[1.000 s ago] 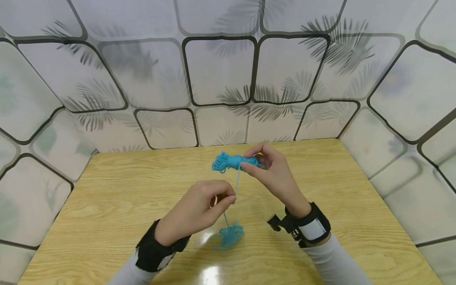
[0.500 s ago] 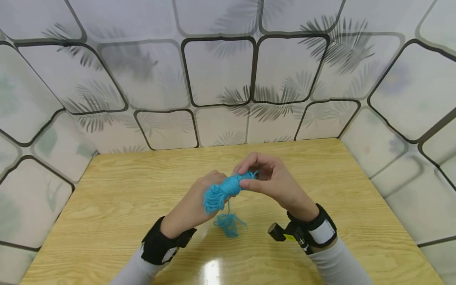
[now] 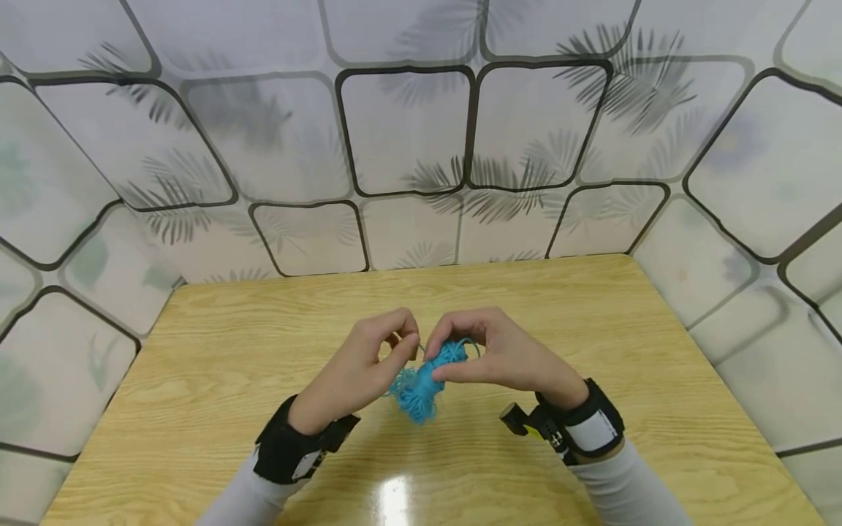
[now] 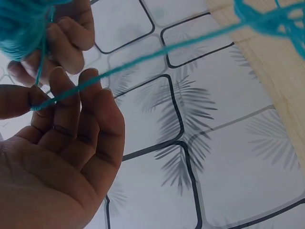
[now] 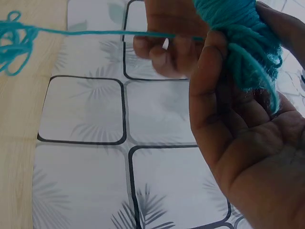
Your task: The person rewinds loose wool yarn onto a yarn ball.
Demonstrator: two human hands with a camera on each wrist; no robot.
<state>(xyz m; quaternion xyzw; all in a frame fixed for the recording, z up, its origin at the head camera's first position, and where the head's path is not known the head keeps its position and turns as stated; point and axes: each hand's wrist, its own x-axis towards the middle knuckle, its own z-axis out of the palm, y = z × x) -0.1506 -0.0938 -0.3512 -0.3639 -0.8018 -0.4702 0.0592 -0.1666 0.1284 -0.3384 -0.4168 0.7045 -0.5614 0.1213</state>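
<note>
A bundle of blue yarn [image 3: 427,383], wrapped round its middle with loops at both ends, is tilted above the table between my hands. My right hand [image 3: 503,351] grips its upper end between thumb and fingers; a short loose tail [image 5: 269,88] hangs at that end in the right wrist view. My left hand [image 3: 368,361] pinches the yarn strand [image 4: 143,59] between thumb and forefinger, just left of the bundle. From that pinch one length runs to the bundle and another to a loose tangle of yarn [image 5: 16,40] on the table, partly hidden behind the bundle in the head view.
The wood-grain table [image 3: 230,351] is bounded by a pale patterned backdrop [image 3: 408,131] at the back and both sides. Black straps with small cameras [image 3: 579,424] sit on both wrists.
My right hand has brought the bundle down and nearer, turning its looped end from pointing left to pointing down toward me. The left hand passed behind the bundle and is back at its left with the strand.
</note>
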